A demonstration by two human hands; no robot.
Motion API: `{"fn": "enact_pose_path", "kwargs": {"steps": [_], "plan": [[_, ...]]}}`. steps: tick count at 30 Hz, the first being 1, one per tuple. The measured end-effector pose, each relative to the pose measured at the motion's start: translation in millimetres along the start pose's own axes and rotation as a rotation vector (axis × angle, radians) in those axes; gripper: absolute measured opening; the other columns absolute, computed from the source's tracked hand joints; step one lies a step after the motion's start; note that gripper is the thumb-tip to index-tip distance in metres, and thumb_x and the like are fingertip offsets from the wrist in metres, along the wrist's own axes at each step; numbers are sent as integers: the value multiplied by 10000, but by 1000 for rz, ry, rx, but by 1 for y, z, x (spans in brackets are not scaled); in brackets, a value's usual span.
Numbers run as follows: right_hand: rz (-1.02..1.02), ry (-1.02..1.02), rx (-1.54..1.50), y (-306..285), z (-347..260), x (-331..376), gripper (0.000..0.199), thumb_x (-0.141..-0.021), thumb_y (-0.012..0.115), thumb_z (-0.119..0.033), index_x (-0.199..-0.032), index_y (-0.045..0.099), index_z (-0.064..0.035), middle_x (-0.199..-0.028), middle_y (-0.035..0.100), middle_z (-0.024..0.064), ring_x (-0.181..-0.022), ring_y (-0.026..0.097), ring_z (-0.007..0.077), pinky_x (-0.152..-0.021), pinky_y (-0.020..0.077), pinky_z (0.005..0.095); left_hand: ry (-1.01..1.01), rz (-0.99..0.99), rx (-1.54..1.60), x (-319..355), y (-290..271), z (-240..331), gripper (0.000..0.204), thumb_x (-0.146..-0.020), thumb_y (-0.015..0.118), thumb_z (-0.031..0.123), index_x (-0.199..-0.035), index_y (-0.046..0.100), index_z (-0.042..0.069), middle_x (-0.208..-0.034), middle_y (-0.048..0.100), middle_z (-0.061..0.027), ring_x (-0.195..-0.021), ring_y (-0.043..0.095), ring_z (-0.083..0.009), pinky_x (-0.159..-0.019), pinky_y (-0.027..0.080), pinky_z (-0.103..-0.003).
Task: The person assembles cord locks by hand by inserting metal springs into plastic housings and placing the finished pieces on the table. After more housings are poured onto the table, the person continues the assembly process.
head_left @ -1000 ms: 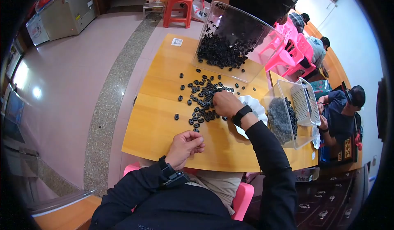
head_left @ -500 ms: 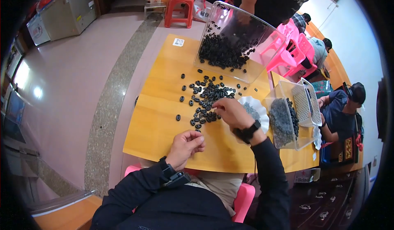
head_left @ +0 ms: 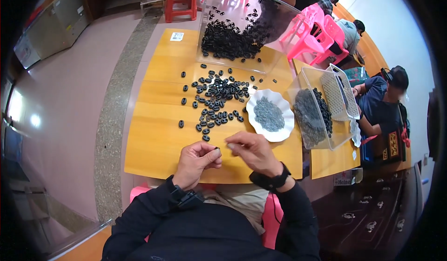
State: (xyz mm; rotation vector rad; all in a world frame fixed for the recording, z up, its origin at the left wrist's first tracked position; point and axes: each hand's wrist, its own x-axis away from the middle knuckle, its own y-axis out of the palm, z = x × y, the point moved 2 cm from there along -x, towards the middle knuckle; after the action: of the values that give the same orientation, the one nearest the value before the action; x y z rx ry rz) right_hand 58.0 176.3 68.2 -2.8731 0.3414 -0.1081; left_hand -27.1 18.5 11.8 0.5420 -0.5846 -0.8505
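Note:
My left hand [head_left: 198, 161] and my right hand [head_left: 250, 151] meet fingertip to fingertip above the front part of the yellow wooden table [head_left: 153, 140]. A small black piece [head_left: 218, 149] shows at my left thumb tip, pinched there. My right fingers are pinched close beside it; what they hold is too small to tell. Several loose black pieces [head_left: 216, 100] lie scattered beyond my hands. To the right of them stands a white scalloped plate [head_left: 270, 115] with a heap of small grey bits.
A big clear bin [head_left: 242, 33] of black pieces stands tilted at the table's far side. A clear tub [head_left: 313, 114] with dark parts and a white basket sits at right. Pink chairs, a red stool and seated people are beyond.
My right hand has drawn back from the scattered black pieces toward me and now meets my left hand. My left hand has closed its fingers.

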Motion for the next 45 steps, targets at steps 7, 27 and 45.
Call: {"fn": "enact_pose_path", "kwargs": {"steps": [7,27,45], "plan": [[377,-2,1076,-101,26,5,177,-777,680,-135,-931,679,-49,-847,630,118,-763,625,289,-669,497,356,-29,-12,-17,-1,0,-3,79,-891,612,53,-953,572,25,-839,657,-80,-743,661,-145,-682,571,-279],[425,-110,627,-112,63,-5,62,-747,672,-47,-805,679,-25,-747,640,66,-665,581,153,-584,442,271,-114,39,47,-4,-6,-5,88,-905,584,52,-988,580,22,-942,649,-86,-825,651,-148,-733,569,-279],[320,5,893,-104,55,-3,149,-761,680,-158,-848,677,-37,-805,644,129,-755,621,314,-681,490,364,-138,53,44,-3,-5,-5,77,-889,608,51,-955,586,21,-897,644,-69,-791,646,-142,-715,561,-276]]}}
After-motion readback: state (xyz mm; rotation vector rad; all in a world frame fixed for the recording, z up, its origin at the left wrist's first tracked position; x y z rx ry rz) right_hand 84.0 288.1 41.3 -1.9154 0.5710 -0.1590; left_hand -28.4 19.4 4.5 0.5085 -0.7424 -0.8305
